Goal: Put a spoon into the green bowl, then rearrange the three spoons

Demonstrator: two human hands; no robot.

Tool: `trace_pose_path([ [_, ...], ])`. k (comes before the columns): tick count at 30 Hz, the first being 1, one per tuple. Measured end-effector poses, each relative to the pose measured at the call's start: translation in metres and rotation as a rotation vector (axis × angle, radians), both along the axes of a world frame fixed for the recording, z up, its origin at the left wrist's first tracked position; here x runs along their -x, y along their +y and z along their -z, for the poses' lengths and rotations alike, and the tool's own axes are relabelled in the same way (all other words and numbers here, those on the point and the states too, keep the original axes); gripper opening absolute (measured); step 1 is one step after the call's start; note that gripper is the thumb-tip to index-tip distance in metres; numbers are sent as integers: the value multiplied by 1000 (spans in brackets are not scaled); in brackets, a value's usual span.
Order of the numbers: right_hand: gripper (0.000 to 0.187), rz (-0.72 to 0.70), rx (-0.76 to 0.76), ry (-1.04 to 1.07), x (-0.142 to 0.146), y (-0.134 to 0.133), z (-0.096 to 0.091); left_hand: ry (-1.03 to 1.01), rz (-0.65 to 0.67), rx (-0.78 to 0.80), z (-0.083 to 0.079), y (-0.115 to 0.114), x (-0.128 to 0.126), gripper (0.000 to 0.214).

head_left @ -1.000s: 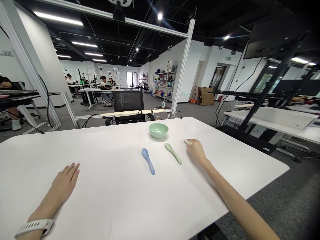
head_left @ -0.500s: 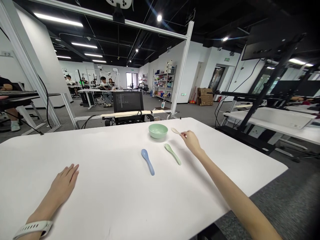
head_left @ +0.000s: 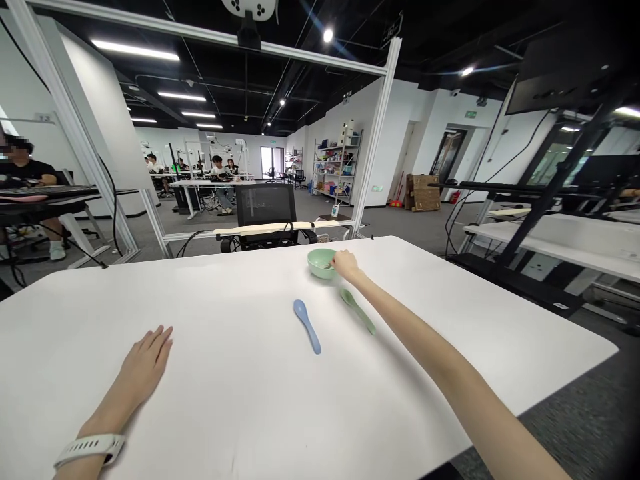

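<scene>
Pale green bowl, right hand at its rim, spoon held inside

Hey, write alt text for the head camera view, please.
A person's right hand holds a pale spoon at a pale green bowl on a white table. A blue spoon and a green spoon lie just in front of the bowl. The left hand rests flat on the table.
</scene>
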State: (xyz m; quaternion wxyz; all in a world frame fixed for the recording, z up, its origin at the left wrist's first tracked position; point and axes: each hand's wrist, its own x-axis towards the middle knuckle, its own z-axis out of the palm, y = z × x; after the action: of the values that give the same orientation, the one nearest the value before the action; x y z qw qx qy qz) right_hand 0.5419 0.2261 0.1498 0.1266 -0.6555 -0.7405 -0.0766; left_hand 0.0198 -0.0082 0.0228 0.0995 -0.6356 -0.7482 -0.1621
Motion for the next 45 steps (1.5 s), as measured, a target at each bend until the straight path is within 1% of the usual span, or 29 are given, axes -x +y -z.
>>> trace_pose_path([
  [3, 24, 10, 3, 5, 1, -1, 2, 4, 2, -5, 1, 0, 1, 68],
  [6, 33, 11, -31, 19, -7, -8, 0, -10, -4, 18, 3, 1, 1, 73],
  [8, 39, -7, -96, 63, -19, -17, 0, -16, -12, 30, 3, 0, 1, 74],
  [10, 42, -49, -189, 143, -36, -29, 5, -15, -19, 33, 2, 0, 1, 73],
  [12, 43, -102, -259, 225, -56, -44, 16, -16, -19, 37, 2, 0, 0, 71],
  [14, 44, -164, -256, 270, -76, -61, 34, -23, -14, 45, 1, 0, 1, 70],
  [17, 44, -259, -161, 312, -100, -84, 66, -44, -13, 48, 1, 0, 2, 68],
  [20, 45, -290, -55, 345, -114, -100, 92, -56, -10, 56, -1, 0, 3, 64],
  [22, 46, -303, 1, 363, -118, -105, 102, -54, -11, 65, -1, 0, 3, 64],
  [24, 46, -316, 39, 376, -119, -107, 105, -53, -20, 70, -2, -1, 3, 68],
  [28, 48, -308, 60, 392, -117, -109, 104, -69, -17, 68, 0, -1, 3, 75],
  [32, 45, -288, 53, 401, -117, -109, 105, -58, -10, 61, 1, 0, 5, 78],
  [34, 42, -268, 28, 407, -117, -106, 103, -54, -2, 58, 1, 0, 5, 77],
  [36, 41, -242, -28, 422, -115, -100, 97, -57, -2, 57, -1, 0, 4, 74],
  [38, 41, -227, -97, 439, -109, -90, 84, -69, -4, 59, -3, -1, 2, 72],
  [41, 40, -217, -158, 422, -90, -70, 53, -103, -11, 60, -7, -2, -1, 71],
  [43, 39, -193, -154, 354, -71, -56, 29, -118, -19, 61, -8, -2, -2, 71],
  [45, 38, -137, -89, 236, -51, -42, 8, -110, -22, 63, -9, -2, -3, 74],
])
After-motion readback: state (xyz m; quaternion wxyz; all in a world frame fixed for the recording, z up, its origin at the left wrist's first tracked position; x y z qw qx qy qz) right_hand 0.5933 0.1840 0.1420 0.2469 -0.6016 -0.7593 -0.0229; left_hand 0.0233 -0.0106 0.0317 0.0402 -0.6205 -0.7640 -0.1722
